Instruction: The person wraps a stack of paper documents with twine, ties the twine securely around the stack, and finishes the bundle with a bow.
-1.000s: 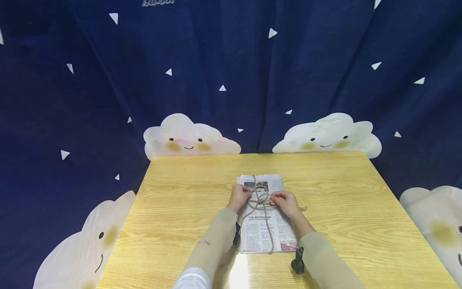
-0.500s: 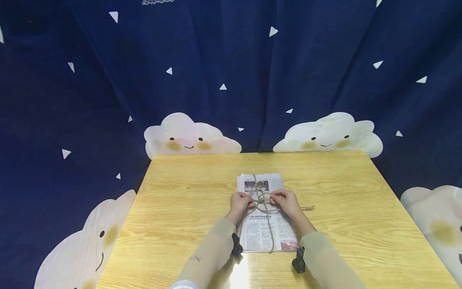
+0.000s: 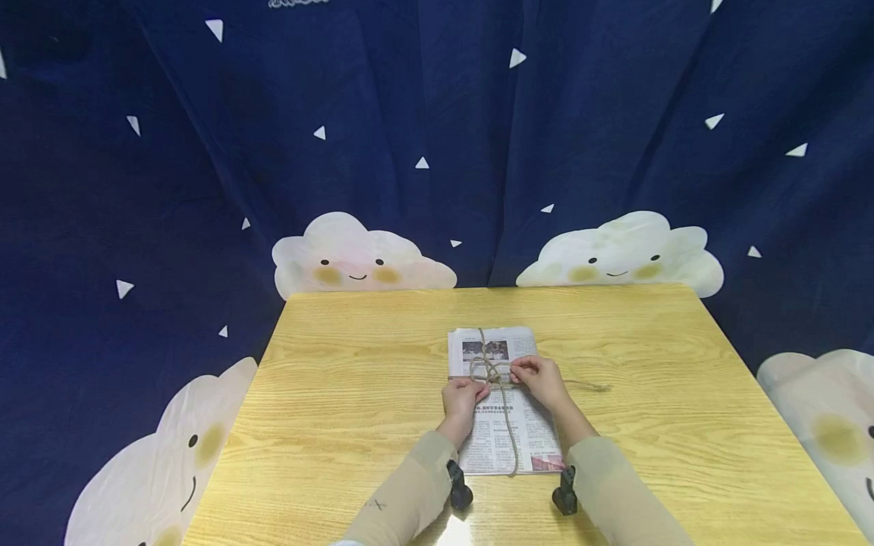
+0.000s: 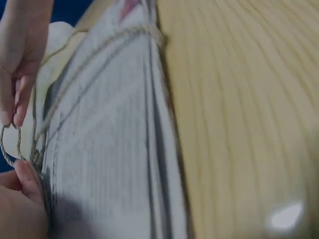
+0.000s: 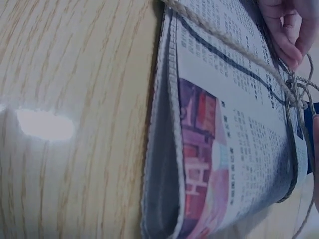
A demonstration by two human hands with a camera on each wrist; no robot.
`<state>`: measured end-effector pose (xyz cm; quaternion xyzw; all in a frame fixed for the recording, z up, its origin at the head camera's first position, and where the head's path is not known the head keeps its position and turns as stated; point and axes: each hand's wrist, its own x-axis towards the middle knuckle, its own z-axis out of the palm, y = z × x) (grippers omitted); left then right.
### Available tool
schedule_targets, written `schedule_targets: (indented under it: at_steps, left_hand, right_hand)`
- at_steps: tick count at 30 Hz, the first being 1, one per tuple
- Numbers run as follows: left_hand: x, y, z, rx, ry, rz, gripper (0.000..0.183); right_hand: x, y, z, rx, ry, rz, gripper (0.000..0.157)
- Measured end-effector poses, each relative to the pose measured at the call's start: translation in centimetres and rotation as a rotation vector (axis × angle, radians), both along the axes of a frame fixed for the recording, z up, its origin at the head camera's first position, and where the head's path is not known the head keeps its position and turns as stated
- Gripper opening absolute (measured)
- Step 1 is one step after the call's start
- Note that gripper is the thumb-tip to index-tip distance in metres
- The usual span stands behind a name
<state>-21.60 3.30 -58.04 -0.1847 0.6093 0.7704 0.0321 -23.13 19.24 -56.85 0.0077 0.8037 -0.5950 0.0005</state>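
A folded newspaper stack lies on the table, bound lengthwise and crosswise with thin brown rope. The crossing knot sits on top, with loose loops around it. My right hand pinches a rope loop just right of the knot; the left wrist view shows this loop between both hands. Left of the knot and nearer to me, my left hand pinches rope with thumb and fingers together. In the right wrist view, the left hand's fingertips are close against the knot.
The wooden table extends around the stack. One frayed rope end lies on it to the right. Behind stands a dark blue curtain with white cloud shapes. Each wrist carries a small black camera.
My left hand has moved down toward me and slightly right. The loops near the knot have become smaller, and the rope end reaches farther right. My right hand has stayed nearly in place.
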Motion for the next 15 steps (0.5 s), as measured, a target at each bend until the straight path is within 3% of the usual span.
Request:
schedule_targets:
  at_steps: [4,7,15]
  left_hand:
    - [-0.1,-0.7,-0.4,-0.246,0.061,-0.098,0.009]
    - [-0.5,-1.3,-0.5,-0.353,0.109,-0.144,0.013]
    - [-2.5,-2.3,0.6,-0.623,0.301,-0.081,0.007]
  right_hand:
    - [0.1,0.0,0.0,0.022,0.02,0.016,0.013]
    - [0.1,0.1,0.0,0.025,0.021,0.014,0.013]
    - [0.4,0.2,-0.1,0.006,0.031,0.022,0.015]
